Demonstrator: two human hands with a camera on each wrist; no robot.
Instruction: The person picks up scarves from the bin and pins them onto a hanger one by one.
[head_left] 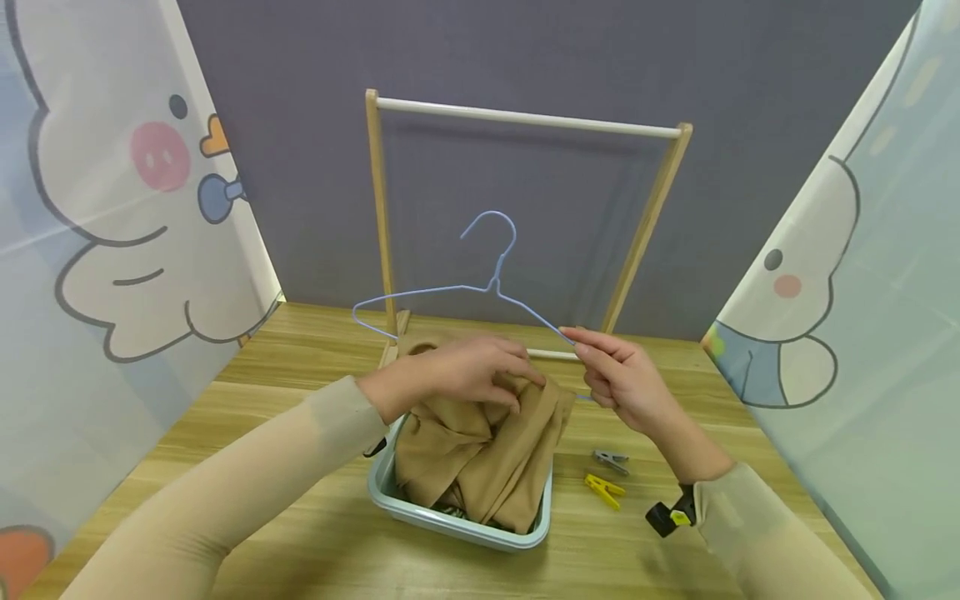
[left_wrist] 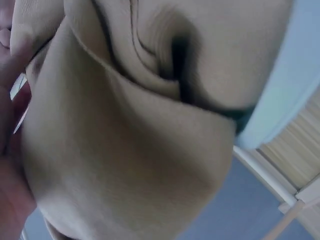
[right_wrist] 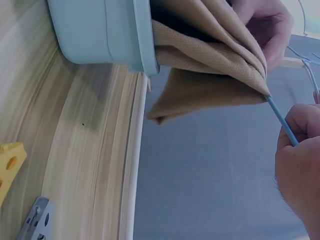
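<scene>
A blue wire hanger [head_left: 517, 302] is held up over the basket with its hook pointing upward. My right hand [head_left: 628, 379] grips its right end, thumb and fingers pinching the sloping arm. Tan cloth [head_left: 480, 450] hangs over the hanger's lower bar and spills down into the pale blue basket [head_left: 457, 523]. My left hand [head_left: 480, 371] holds that cloth at the bar, fingers curled on the fabric. In the right wrist view, the bar comes out of the folded cloth [right_wrist: 215, 55] beside my right hand [right_wrist: 302, 160]. Folds of fabric [left_wrist: 125, 150] fill most of the left wrist view.
Behind the basket stands a wooden rack with a white top rail [head_left: 525, 117]. A grey clothespin [head_left: 612, 461] and a yellow clothespin [head_left: 604, 492] lie on the wooden table [head_left: 300, 517] to the basket's right. A grey panel [head_left: 300, 167] closes off the back.
</scene>
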